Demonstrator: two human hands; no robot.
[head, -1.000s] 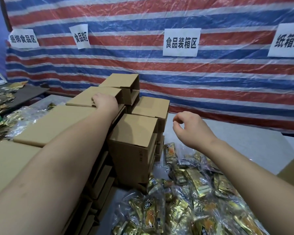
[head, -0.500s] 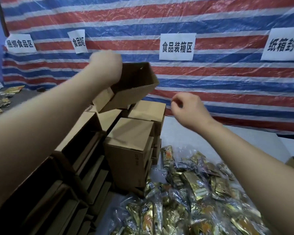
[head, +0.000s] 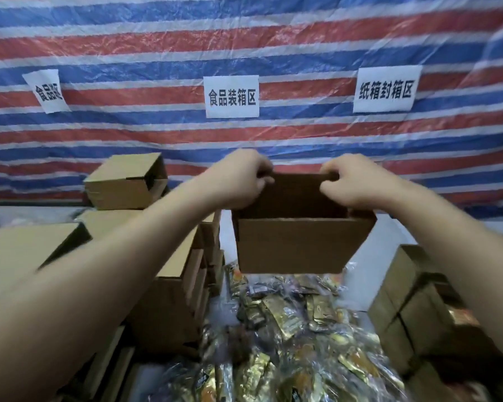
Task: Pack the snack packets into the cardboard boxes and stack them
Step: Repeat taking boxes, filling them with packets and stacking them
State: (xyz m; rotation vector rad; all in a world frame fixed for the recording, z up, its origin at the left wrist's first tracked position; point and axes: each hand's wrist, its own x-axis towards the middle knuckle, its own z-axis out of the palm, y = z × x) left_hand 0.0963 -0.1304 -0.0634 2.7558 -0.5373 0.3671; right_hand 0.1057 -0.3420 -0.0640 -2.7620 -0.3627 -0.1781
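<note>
left fingers: the fingers (head: 263,177) of the left hand (head: 238,181) are curled and pinch the far top edge of the open box (head: 299,245), near its left corner.
right fingers: the fingers (head: 328,177) of the right hand (head: 357,184) are curled too and pinch the same far edge, near its right corner.
open box: a brown cardboard box, held up in the air between the two hands. its top is open and faces up and toward the camera. the inside looks dark, and i cannot tell if anything is in it.
below the box: a big pile of snack packets (head: 288,329), shiny gold and orange in clear wrap, lies on the table (head: 360,265). the box hangs over the far end of the pile and does not touch it.
left side: a stack of cardboard boxes (head: 169,309) stands just beside the pile, under the left arm. one more box (head: 125,181) sits on top at the back, tipped a little.
right side: more brown boxes (head: 413,309) are stacked under the right arm, next to the packets.
back wall: a red, white and blue striped sheet (head: 244,39) hangs behind it all. three white paper signs (head: 231,97) with black writing are stuck on it, side by side.
</note>
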